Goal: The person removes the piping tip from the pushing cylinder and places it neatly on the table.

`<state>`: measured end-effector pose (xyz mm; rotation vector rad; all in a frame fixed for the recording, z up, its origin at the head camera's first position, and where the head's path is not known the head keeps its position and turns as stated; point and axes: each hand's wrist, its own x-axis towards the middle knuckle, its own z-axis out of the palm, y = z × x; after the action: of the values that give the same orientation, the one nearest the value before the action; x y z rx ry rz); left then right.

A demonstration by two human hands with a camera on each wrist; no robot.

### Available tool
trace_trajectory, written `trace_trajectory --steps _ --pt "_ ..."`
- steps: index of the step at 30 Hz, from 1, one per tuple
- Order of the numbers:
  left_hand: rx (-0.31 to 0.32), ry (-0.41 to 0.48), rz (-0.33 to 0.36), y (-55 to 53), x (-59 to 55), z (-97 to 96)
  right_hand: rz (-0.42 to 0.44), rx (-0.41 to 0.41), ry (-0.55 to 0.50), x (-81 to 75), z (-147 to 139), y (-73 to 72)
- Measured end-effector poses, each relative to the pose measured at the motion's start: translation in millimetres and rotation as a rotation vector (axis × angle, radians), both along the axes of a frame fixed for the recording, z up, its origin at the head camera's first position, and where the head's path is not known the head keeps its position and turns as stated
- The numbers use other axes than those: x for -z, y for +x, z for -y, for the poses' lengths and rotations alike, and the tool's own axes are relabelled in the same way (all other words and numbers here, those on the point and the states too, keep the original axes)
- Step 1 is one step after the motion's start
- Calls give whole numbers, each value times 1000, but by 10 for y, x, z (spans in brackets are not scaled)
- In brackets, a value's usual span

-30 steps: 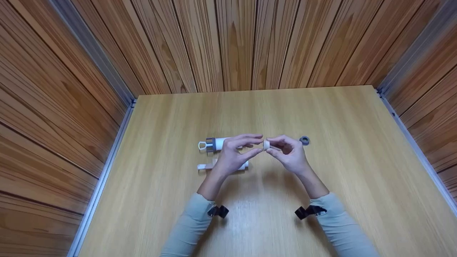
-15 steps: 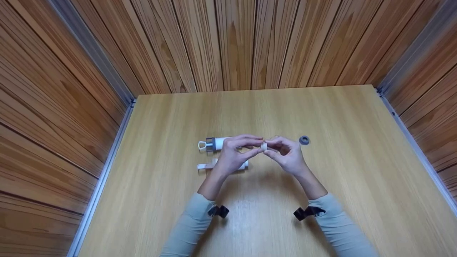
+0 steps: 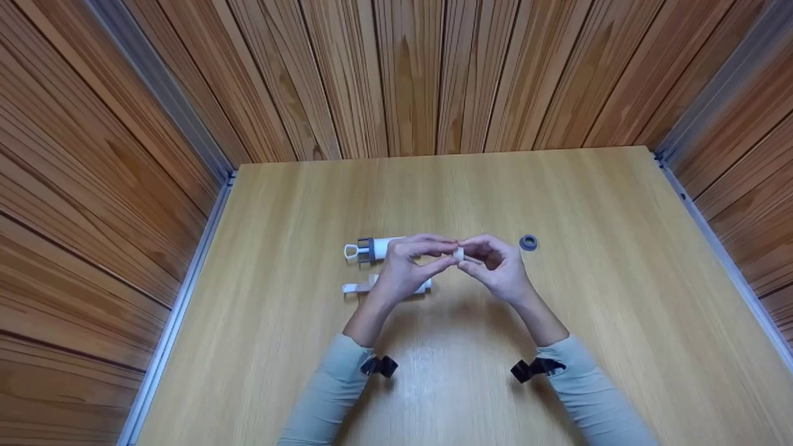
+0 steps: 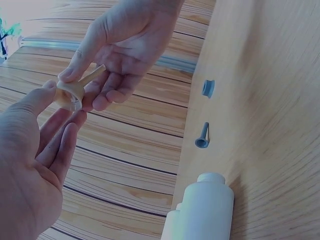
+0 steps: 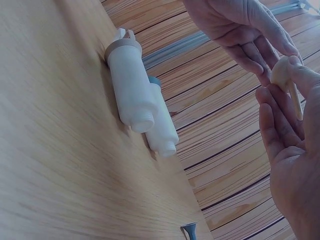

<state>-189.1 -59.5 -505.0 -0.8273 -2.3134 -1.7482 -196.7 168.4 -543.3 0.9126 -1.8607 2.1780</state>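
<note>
Between the two hands, in the head view, is a small cream round cap (image 3: 458,254). In the left wrist view a thin stem sticks out of the cream cap (image 4: 71,93), pointing towards the right palm. My left hand (image 3: 406,263) pinches its rim between thumb and fingers. From the other side, my right hand (image 3: 499,267) pinches it too, the stem lying along its fingers in the right wrist view. Behind the left hand lies a white cylinder with a grey collar (image 3: 372,249) and a loop handle. A second white cylinder (image 5: 132,85) with a beige collar lies nearer, partly covered by the left forearm.
A grey ring (image 3: 528,242) lies on the wooden table (image 3: 595,297) to the right of the hands. Near it, in the left wrist view, is a grey funnel-shaped piece with a stem (image 4: 202,142). Wood-panelled walls (image 3: 409,80) with metal edges enclose the table.
The right hand has shifted slightly left, bringing the cream cap in between the left thumb and fingers. During the last half second the hands have barely moved.
</note>
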Motion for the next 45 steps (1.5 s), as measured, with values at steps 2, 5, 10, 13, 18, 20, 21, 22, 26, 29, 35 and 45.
trace_trajectory --steps 2,5,10,13,18,20,21,22,26,29,35,45 --pt "-6 -11 -10 2 -2 4 5 -3 10 -5 -3 5" --pt "-15 -26 -31 -1 3 12 19 2 26 -15 -16 25" --pt "-28 -34 -40 -1 6 41 30 30 63 -19 -56 42" --pt "-27 -29 -31 3 -2 64 18 41 76 -8 -90 33" --pt "-16 -7 -40 1 -17 110 -6 33 66 16 -148 15" --pt "-12 3 -63 -6 -21 129 -9 28 60 20 -165 15" --pt "-11 8 -77 -9 -24 138 -11 27 59 22 -171 15" --pt "-11 12 -92 -13 -25 146 -12 25 56 24 -177 15" --pt "-12 23 -144 -25 -20 170 -31 14 42 25 -185 25" --pt "-12 27 -166 -28 -9 180 -46 -1 29 30 -176 39" --pt "-12 28 -206 -18 1 177 -32 -3 12 21 -131 109" --pt "-12 -7 -185 30 -7 189 -27 62 28 -20 -82 189"
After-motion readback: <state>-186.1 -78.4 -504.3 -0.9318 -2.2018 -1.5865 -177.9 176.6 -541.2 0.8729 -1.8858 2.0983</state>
